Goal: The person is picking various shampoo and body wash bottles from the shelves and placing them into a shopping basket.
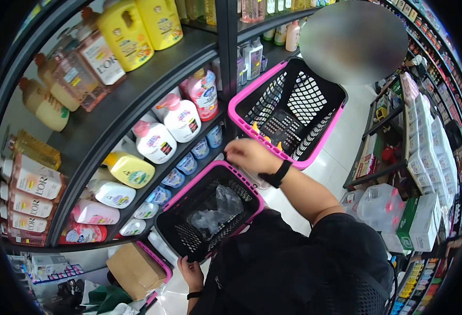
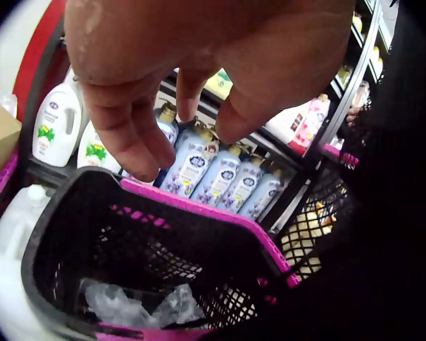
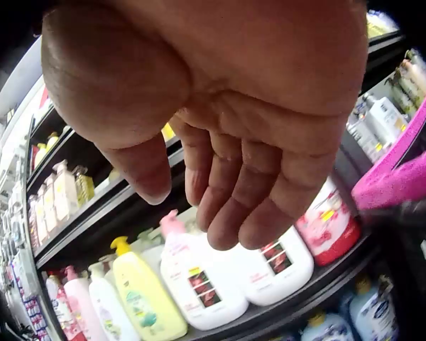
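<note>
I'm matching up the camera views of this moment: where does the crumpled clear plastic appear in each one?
Head: the crumpled clear plastic is just below centre, inside the nearer pink-rimmed black basket.
Left wrist: near the bottom, left of centre, in that basket.
Right wrist: not in it.
Shared landmark: the blue bottles on the low shelf.

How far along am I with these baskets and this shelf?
Looks mostly done here: white pump bottles and blue bottles stand in rows, and the near basket shows only crumpled plastic. Your left hand and right hand hold nothing. Possibly left: clearing that plastic and dealing with the cardboard box.
</note>
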Demonstrator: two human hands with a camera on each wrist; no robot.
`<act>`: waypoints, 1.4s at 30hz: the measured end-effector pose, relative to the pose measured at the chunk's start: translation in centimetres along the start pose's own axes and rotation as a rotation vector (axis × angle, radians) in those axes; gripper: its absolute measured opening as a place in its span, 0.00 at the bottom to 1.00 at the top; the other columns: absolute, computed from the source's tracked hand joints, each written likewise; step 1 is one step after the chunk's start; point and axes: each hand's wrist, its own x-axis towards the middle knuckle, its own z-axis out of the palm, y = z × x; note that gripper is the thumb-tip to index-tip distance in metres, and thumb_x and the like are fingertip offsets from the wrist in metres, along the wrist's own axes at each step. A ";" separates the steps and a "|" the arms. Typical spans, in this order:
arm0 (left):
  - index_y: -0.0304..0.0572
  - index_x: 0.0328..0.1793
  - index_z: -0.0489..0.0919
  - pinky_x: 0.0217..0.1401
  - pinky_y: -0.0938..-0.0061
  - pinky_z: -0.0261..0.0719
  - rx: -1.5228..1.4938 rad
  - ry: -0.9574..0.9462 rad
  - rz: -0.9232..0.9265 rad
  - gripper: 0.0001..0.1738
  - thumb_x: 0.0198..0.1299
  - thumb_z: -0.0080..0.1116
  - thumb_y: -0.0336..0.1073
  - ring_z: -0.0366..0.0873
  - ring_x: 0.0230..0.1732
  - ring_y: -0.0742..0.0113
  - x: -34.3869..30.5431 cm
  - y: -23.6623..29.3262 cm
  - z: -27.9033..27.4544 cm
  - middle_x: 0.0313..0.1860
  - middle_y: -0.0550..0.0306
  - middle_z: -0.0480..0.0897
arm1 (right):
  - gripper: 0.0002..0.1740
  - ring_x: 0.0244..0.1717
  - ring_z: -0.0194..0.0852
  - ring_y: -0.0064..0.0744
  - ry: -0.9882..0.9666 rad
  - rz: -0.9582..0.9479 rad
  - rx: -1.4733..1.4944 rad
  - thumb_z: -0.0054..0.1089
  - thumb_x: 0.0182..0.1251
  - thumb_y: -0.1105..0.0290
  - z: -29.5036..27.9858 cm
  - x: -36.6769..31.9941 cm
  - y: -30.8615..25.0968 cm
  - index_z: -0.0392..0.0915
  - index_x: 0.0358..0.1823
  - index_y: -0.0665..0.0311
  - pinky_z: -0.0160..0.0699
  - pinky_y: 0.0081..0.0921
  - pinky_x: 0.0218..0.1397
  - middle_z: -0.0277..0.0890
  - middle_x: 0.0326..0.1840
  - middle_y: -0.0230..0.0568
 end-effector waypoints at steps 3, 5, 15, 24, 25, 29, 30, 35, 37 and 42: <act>0.33 0.61 0.74 0.48 0.69 0.84 0.170 0.025 0.234 0.22 0.60 0.62 0.24 0.82 0.52 0.53 0.9 -0.4 4.0 0.71 0.38 0.67 | 0.12 0.37 0.84 0.33 0.125 -0.008 -0.081 0.66 0.67 0.69 -7.7 1.5 3.5 0.81 0.48 0.67 0.82 0.31 0.44 0.83 0.36 0.44; 0.32 0.59 0.75 0.45 0.69 0.84 0.145 0.012 0.295 0.20 0.60 0.62 0.25 0.82 0.51 0.53 3.2 5.5 6.3 0.69 0.39 0.70 | 0.13 0.40 0.85 0.33 0.177 0.070 0.009 0.66 0.67 0.70 -11.9 3.0 6.8 0.81 0.50 0.68 0.83 0.30 0.45 0.84 0.38 0.44; 0.33 0.59 0.79 0.48 0.69 0.83 0.039 -0.181 0.320 0.18 0.63 0.62 0.26 0.85 0.42 0.58 9.6 31.1 17.0 0.54 0.44 0.82 | 0.25 0.53 0.82 0.51 -0.366 0.110 -0.429 0.71 0.58 0.60 -13.1 8.6 27.5 0.80 0.54 0.65 0.81 0.41 0.58 0.83 0.48 0.55; 0.34 0.55 0.82 0.48 0.71 0.82 0.070 -0.103 0.124 0.13 0.65 0.62 0.27 0.85 0.42 0.62 7.7 31.8 17.2 0.43 0.49 0.86 | 0.27 0.69 0.70 0.47 -0.576 0.031 -0.837 0.62 0.65 0.62 -6.9 7.6 32.6 0.76 0.67 0.52 0.69 0.48 0.68 0.76 0.63 0.43; 0.34 0.55 0.82 0.47 0.72 0.82 0.021 -0.075 0.062 0.13 0.66 0.62 0.27 0.84 0.42 0.64 7.2 31.3 17.3 0.43 0.50 0.86 | 0.27 0.69 0.71 0.46 -0.608 -0.005 -0.874 0.65 0.64 0.60 -7.5 7.9 31.6 0.77 0.65 0.53 0.70 0.47 0.67 0.78 0.62 0.42; 0.34 0.56 0.82 0.48 0.75 0.81 -0.110 0.007 -0.090 0.12 0.67 0.61 0.27 0.83 0.42 0.69 4.7 28.8 18.1 0.43 0.54 0.86 | 0.24 0.67 0.73 0.44 -0.682 -0.106 -0.869 0.66 0.66 0.54 -8.1 8.7 31.9 0.79 0.60 0.54 0.70 0.45 0.67 0.80 0.60 0.40; 0.34 0.56 0.82 0.48 0.74 0.81 -0.104 0.019 -0.096 0.12 0.67 0.61 0.27 0.83 0.42 0.69 4.2 28.8 18.2 0.44 0.54 0.86 | 0.26 0.66 0.73 0.44 -0.705 -0.114 -0.864 0.67 0.64 0.52 -8.1 9.1 32.0 0.79 0.60 0.55 0.70 0.45 0.67 0.80 0.60 0.41; 0.35 0.58 0.80 0.46 0.79 0.79 -0.052 0.011 -0.070 0.12 0.70 0.60 0.27 0.79 0.41 0.77 3.0 29.2 18.2 0.45 0.60 0.85 | 0.27 0.64 0.76 0.44 -0.810 -0.142 -0.866 0.67 0.62 0.49 -7.8 10.5 31.5 0.82 0.57 0.56 0.71 0.44 0.66 0.84 0.55 0.43; 0.34 0.58 0.80 0.46 0.79 0.79 -0.062 0.018 -0.055 0.12 0.69 0.60 0.27 0.79 0.41 0.77 3.1 29.2 17.9 0.46 0.59 0.85 | 0.25 0.62 0.78 0.45 -0.794 -0.163 -0.849 0.66 0.62 0.50 -7.7 10.5 32.0 0.82 0.55 0.58 0.72 0.44 0.65 0.85 0.53 0.44; 0.34 0.58 0.80 0.46 0.78 0.80 -0.126 0.009 -0.087 0.13 0.68 0.60 0.27 0.81 0.42 0.75 4.7 29.0 17.4 0.47 0.57 0.86 | 0.22 0.50 0.83 0.51 -0.715 -0.294 -0.782 0.65 0.61 0.50 -9.5 10.7 31.6 0.83 0.47 0.60 0.76 0.47 0.57 0.86 0.43 0.49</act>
